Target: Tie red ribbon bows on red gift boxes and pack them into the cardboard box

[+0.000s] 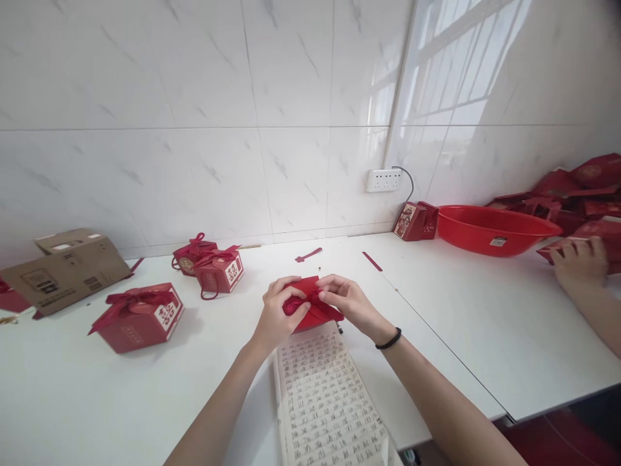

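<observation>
A red gift box [315, 316] sits in front of me at the top end of a handwritten sheet, partly covered by my fingers. Across its top runs a dark red ribbon [314, 299], gathered in loops. My left hand [285, 309] pinches a ribbon loop on the left side, thumb and forefinger together. On the other side, my right hand [347, 303], with a black band at the wrist, has its thumb and fingertips closed on the ribbon near the middle. Fingers hide the exact shape of the knot.
Several bow-tied red boxes [140, 320] and a cardboard carton [72, 268] stand left. The written sheet [330, 395] lies below my hands. A red basin [497, 230] is right, by piled red packaging [577, 188] and another person's hand [579, 262]. Ribbon scraps [372, 261] lie ahead.
</observation>
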A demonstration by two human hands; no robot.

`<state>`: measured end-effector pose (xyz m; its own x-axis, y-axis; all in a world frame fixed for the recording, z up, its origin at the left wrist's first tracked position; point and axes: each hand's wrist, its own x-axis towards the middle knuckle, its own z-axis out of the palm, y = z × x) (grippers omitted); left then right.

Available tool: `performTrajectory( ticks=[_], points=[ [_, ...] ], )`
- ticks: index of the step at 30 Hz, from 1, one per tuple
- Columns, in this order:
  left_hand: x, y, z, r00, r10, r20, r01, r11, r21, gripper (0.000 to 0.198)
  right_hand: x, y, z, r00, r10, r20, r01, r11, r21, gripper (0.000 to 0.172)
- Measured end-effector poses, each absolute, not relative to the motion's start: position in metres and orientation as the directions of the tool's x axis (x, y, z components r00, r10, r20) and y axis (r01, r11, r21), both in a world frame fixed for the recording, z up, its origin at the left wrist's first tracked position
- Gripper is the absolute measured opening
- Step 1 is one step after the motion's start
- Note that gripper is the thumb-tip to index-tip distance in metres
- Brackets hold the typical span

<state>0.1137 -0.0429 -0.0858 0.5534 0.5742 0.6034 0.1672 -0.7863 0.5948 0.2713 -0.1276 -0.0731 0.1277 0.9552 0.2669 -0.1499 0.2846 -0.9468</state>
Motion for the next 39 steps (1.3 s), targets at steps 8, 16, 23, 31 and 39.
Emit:
performTrajectory(
  ticks=[8, 16, 23, 31, 39],
  points=[
    [0.110, -0.039, -0.088, 0.546, 0.576, 0.609, 0.173, -0.789, 0.590, 0.008, 0.269, -0.124, -0.076, 0.144, 0.950, 0.276, -0.298, 0.308, -0.903, 0.016],
    [0.107, -0.034, -0.093, 0.547, 0.574, 0.609, 0.187, -0.793, 0.580, 0.007, 0.263, -0.127, -0.074, 0.184, 0.963, 0.198, -0.244, 0.240, -0.940, 0.017],
    [0.106, -0.037, -0.093, 0.549, 0.609, 0.572, 0.186, -0.756, 0.627, 0.006, 0.269, -0.130, -0.084, 0.249, 0.964, 0.094, -0.329, 0.176, -0.928, 0.019],
    [0.105, -0.025, -0.092, 0.410, 0.805, 0.428, 0.080, -0.499, 0.863, 0.007, 0.304, -0.124, -0.110, 0.469, 0.872, 0.140, 0.572, -0.178, -0.801, 0.027],
    [0.104, -0.019, -0.099, 0.339, 0.859, 0.385, -0.044, -0.394, 0.918, 0.013, 0.297, -0.113, -0.118, 0.405, 0.906, 0.123, 0.689, -0.214, -0.692, 0.029]
  ],
)
